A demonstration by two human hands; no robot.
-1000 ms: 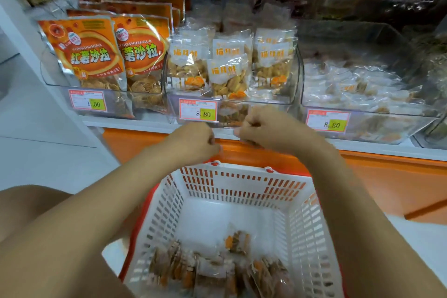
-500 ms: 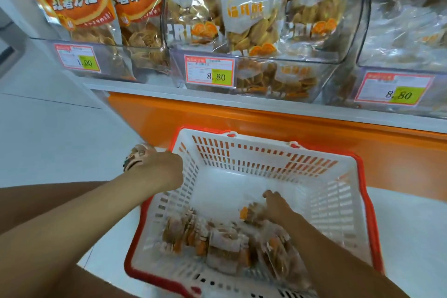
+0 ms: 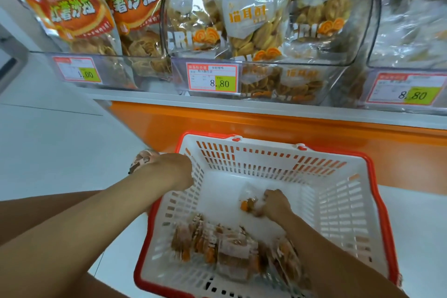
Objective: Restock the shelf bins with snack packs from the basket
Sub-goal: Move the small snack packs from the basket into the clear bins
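One 8.80 tag fronts the 猫耳酥 bin. Right hand grips a snack pack in the basket; left hand grip unclear.

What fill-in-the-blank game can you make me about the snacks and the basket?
The basket has a ___ rim.
The right hand grips a snack pack inside the ___.
The price tag on the middle bin reads ___.
Missing words: red; basket; 8.80.

Inside the basket, right hand grips one snack pack. At its left rim, left hand, fingers hidden. The other packs lie nearer.
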